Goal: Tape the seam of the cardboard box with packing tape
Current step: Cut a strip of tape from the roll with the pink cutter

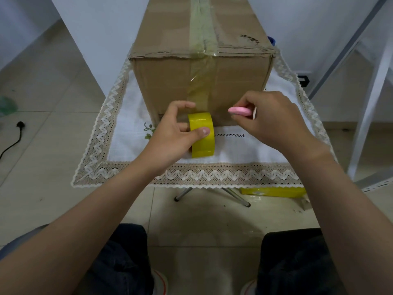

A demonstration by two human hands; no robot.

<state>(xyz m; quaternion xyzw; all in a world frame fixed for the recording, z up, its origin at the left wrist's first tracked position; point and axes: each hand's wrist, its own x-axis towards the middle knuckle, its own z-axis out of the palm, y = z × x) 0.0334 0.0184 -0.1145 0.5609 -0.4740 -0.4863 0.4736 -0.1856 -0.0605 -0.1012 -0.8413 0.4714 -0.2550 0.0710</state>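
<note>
Left hand (172, 128) grasps the yellow tape roll (202, 135), thumb across its outer face and fingers curled behind, low against the near wall of the cardboard box (202, 81). From the roll a strip of tape (201, 90) runs toward 12 o'clock, up the wall and over the top edge along the seam (202, 24). At 3 o'clock from the roll, the right hand (274, 118) pinches a small pink cutter (239, 111), its tip pointing toward 9 o'clock, near the tape but apart from it.

The step in hand, I judge, is cutting the strip. To do it well, keep the roll pulled taut, cut just above the roll, then press the free end flat.

Both forearms reach forward over the lace-edged tablecloth (212, 173), wrists slightly bent, the hands close to each other.
</note>
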